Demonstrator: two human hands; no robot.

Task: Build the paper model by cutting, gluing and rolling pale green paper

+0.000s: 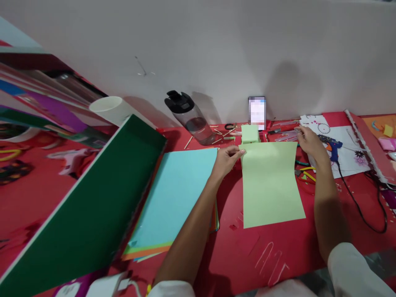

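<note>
A pale green sheet of paper (272, 185) lies in front of me, its top edge raised slightly at the left. My left hand (228, 159) pinches its upper left corner between thumb and fingers. Just beyond the upper right corner is my right hand (308, 142), fingers curled and tips together; whatever may be in them is too small to make out. A small light green block-like piece (250, 134) sits behind the sheet's top edge. Pliers with yellow handles (306, 173) rest beside the sheet, near my right forearm.
A stack of coloured paper (182, 185), light blue on top, lies left, next to a tilted green board (102, 206). Behind stand a water bottle (198, 126) and a phone (257, 112). A blue glue gun (332, 146) with a black cord lies right; thin sticks are scattered behind.
</note>
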